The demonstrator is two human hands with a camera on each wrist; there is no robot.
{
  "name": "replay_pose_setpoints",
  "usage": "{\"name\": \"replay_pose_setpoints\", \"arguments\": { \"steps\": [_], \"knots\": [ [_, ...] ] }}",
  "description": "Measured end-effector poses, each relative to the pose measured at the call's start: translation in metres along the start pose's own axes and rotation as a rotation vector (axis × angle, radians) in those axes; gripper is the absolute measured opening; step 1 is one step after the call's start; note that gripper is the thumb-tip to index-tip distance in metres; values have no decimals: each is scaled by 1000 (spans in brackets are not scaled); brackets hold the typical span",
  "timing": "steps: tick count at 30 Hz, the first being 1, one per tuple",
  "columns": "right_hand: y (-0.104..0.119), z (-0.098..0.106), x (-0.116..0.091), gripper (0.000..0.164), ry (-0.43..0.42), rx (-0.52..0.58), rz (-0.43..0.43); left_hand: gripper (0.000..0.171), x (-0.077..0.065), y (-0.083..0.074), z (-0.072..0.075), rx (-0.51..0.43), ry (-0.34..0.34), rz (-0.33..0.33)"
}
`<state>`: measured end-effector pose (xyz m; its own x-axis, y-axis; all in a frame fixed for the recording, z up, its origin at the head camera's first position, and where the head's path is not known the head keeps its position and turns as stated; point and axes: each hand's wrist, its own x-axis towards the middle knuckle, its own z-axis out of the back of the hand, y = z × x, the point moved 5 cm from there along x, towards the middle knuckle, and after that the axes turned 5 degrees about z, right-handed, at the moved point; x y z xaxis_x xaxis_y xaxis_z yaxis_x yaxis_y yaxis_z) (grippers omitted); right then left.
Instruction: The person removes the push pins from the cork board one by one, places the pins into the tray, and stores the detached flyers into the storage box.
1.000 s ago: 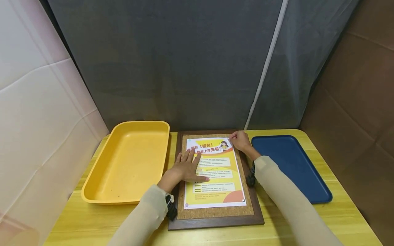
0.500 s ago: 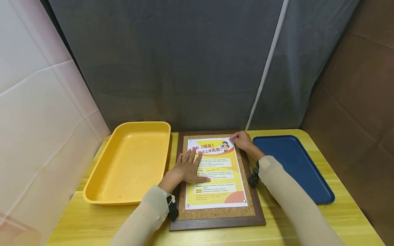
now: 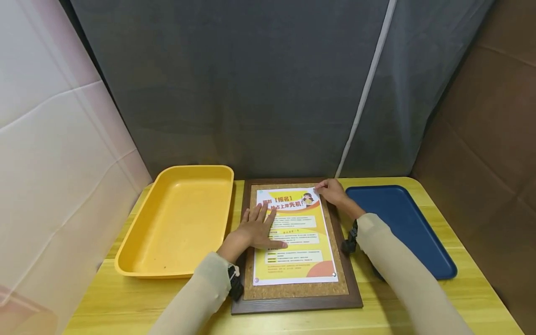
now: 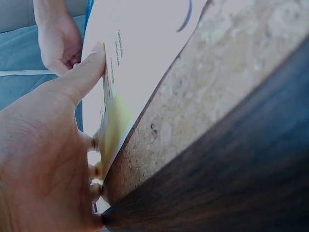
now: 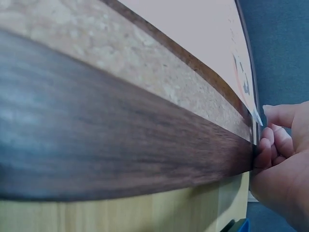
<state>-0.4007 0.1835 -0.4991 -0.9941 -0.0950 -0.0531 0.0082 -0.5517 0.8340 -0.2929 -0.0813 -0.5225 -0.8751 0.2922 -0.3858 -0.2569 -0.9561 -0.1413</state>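
A yellow and white printed poster lies on a brown-framed corkboard. Two round thumbtacks sit at its lower corners, one on the left and one on the right. My left hand rests on the poster's left side with fingers spread; the left wrist view shows its thumb lying along the paper. At the top right corner my right hand pinches the poster, the other fingers curled. In the right wrist view that corner stands slightly up beside the thumb. Anything small inside the pinch is hidden.
On the left of the wooden table stands a deep yellow tray. A flat blue tray lies on the right, partly under my right sleeve. A grey curtain hangs close behind the corkboard.
Both hands keep their places on the poster. The whole scene has shifted slightly to the right in the head view.
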Motion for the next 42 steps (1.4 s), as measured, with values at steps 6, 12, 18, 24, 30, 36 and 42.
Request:
{"name": "replay_pose_setpoints", "arguments": {
  "steps": [6, 12, 18, 24, 30, 36, 42],
  "knots": [
    [3, 4, -5, 21, 47, 17, 35, 127, 3, 0, -1, 16, 4, 4],
    [7, 12, -12, 22, 106, 4, 115, 126, 2, -1, 1, 9, 6, 1],
    [8, 18, -15, 21, 139, -14, 139, 126, -4, -4, 6, -16, 2, -1],
    [6, 23, -17, 19, 129, -42, 151, 127, 0, -3, 4, -12, -11, 2],
    [-2, 30, -20, 16, 140, -48, 146, 127, 2, -4, 4, 2, -15, 8],
    [-6, 37, -26, 17, 164, -61, 178, 126, 3, -4, 5, -16, -5, 12],
    [-10, 45, -29, 18, 174, -54, 189, 125, 5, -4, 5, -14, 8, 11]
  ]
}}
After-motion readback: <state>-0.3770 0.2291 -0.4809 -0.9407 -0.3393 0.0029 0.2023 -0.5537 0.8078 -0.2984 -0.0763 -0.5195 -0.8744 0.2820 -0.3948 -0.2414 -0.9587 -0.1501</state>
